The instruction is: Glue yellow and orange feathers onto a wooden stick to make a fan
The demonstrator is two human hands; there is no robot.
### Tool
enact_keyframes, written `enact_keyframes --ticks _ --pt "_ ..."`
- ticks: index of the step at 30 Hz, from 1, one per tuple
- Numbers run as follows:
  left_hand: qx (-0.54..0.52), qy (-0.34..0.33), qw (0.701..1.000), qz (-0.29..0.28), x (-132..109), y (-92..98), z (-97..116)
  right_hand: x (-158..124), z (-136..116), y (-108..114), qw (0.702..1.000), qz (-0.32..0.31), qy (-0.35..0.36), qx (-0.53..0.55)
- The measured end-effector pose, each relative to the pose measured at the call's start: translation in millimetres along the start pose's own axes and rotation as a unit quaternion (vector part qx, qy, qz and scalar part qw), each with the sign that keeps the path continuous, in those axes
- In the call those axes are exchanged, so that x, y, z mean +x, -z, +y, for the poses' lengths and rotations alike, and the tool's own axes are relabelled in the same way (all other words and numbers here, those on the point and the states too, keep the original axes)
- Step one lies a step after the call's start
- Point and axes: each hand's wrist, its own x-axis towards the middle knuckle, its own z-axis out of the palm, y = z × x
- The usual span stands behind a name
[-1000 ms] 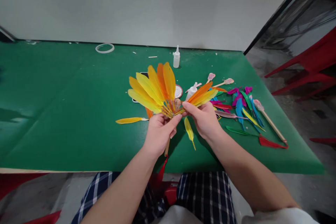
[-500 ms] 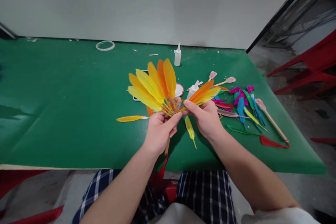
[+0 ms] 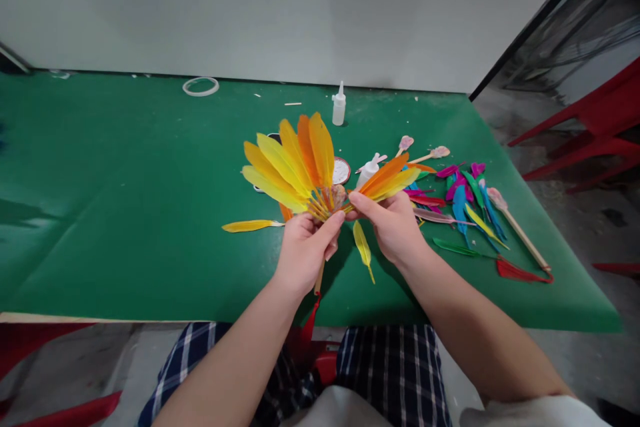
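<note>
A fan of yellow and orange feathers (image 3: 295, 163) spreads from the head of a wooden handle (image 3: 319, 277) that has a red tassel (image 3: 311, 320) hanging at its lower end. My left hand (image 3: 307, 247) is closed around the fan near the feather bases, its thumb pressed at the front. With thumb and fingers, my right hand (image 3: 390, 223) pinches the bases of an orange feather (image 3: 385, 175) and a yellow feather (image 3: 400, 183) on the fan's right side. Just below lies a loose yellow feather (image 3: 363, 250); another yellow feather (image 3: 250, 225) lies left of my left hand.
Several coloured feathers (image 3: 460, 203) and a handle with a red tassel (image 3: 520, 230) lie on the green table (image 3: 125, 213) at right. One glue bottle (image 3: 339, 107) stands at the back, another (image 3: 369, 172) behind the fan. A tape ring (image 3: 201, 87) lies at back left.
Almost nothing differs. The left part of the fan has shifted very slightly left, and both hands keep their grip.
</note>
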Motion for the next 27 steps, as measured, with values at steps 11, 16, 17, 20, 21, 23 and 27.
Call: enact_keyframes --ticks 11,16,17,20,21,23,27 --pt "-0.011 0.009 1.000 -0.003 -0.3 1.0 1.6 2.3 -1.5 1.5 0.998 -0.016 -0.027 0.056" --pt "-0.029 0.008 1.000 0.003 -0.5 1.4 4.7 2.4 -2.1 2.7 0.999 -0.025 -0.029 0.039" --pt "-0.033 0.008 0.999 0.003 -0.4 1.4 5.1 2.3 -2.7 3.4 0.999 -0.029 -0.031 0.034" --pt "-0.042 0.006 0.999 0.006 0.3 1.2 5.7 2.2 -5.3 5.1 0.998 -0.040 -0.039 0.021" --pt "-0.043 0.005 0.999 0.007 0.6 1.1 5.6 2.3 -6.1 5.3 0.998 -0.040 -0.043 0.016" --pt "-0.044 0.001 0.999 0.006 1.3 0.7 5.3 2.6 -7.3 5.1 0.998 -0.031 -0.050 0.010" --pt "-0.050 0.003 0.999 0.002 1.6 0.1 5.1 3.3 -6.5 3.4 0.999 -0.010 -0.046 0.013"
